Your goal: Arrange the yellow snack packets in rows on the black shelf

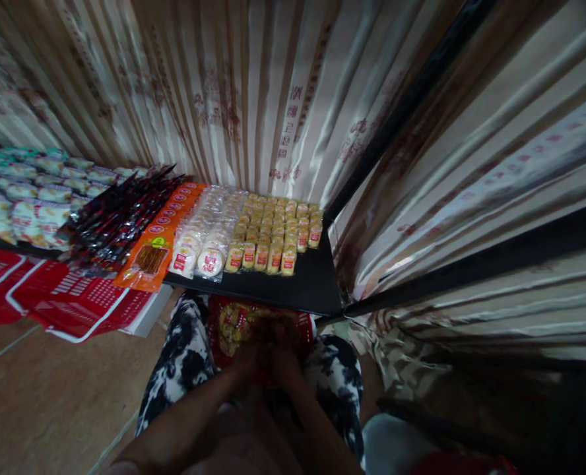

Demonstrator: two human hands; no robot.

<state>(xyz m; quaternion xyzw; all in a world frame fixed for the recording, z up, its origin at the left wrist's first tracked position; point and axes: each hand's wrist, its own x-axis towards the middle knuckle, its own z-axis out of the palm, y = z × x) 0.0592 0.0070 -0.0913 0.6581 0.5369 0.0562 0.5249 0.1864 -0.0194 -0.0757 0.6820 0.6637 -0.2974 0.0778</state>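
Both my hands reach down between my knees into a red basket (216,349) that stands under the shelf's front edge. Small yellow wrapped snack packs (229,323) lie in it, on the left side of my hands. My left hand (249,355) and my right hand (284,346) are close together over these packs. Deep shade and blur hide the fingers, so what they hold, if anything, cannot be made out. Above them on the black shelf (273,290) stand rows of similar yellow packs (262,256), with a gap at the front right.
Left of the yellow packs lie round white packaged crackers (210,260), orange packets (149,254), dark glossy packets (119,224) and white-and-green packs (40,191). Red baskets (70,297) sit on the tiled floor (40,396) at left. Printed curtains (253,99) hang behind and to the right.
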